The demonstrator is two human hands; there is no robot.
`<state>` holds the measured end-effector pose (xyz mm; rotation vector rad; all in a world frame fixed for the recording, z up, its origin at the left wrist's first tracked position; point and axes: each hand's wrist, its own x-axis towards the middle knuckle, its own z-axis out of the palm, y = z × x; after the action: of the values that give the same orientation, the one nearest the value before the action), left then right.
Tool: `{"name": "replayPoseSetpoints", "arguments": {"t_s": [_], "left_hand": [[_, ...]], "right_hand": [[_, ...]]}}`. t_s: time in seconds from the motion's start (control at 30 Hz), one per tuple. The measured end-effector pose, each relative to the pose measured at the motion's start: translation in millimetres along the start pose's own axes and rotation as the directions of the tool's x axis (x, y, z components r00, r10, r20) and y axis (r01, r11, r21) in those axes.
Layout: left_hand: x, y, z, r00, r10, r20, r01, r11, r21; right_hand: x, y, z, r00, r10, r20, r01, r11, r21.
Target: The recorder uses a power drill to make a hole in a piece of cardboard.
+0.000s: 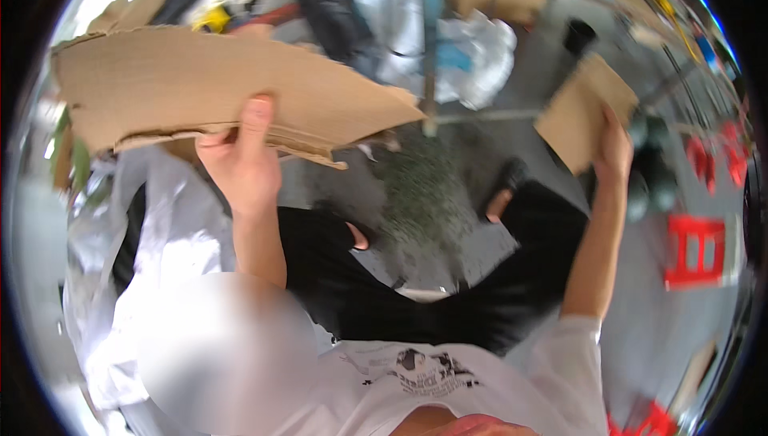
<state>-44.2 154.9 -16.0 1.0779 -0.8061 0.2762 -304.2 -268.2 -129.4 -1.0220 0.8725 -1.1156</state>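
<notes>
A long piece of brown cardboard with torn, uneven edges spans the upper left. My left hand grips its near edge, the thumb lying on top and the fingers hidden beneath. Off to the right, my right hand holds a smaller, roughly rectangular cardboard piece by its right side. The two pieces are well apart, both raised above the floor.
Green clippings lie heaped on the grey floor between my feet. White plastic sheeting bunches at my left. Clear plastic bags, a black pot and a rack stand ahead. At right are dark round objects and a red crate.
</notes>
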Motion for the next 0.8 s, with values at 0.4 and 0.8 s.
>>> {"name": "replayPoseSetpoints", "arguments": {"t_s": [0.4,0.8], "left_hand": [[216.8,24.5,-320.0,0.763,-0.114,-0.636,0.227,0.969,0.098],[353.9,-118.2,-362.7,0.492,-0.301,-0.817,0.392,0.914,-0.101]], "right_hand": [[-43.9,-26.1,26.0,0.914,-0.225,0.337,0.37,0.802,-0.47],[-19.6,-15.8,10.6,0.938,-0.157,0.31,0.32,0.737,-0.596]]}}
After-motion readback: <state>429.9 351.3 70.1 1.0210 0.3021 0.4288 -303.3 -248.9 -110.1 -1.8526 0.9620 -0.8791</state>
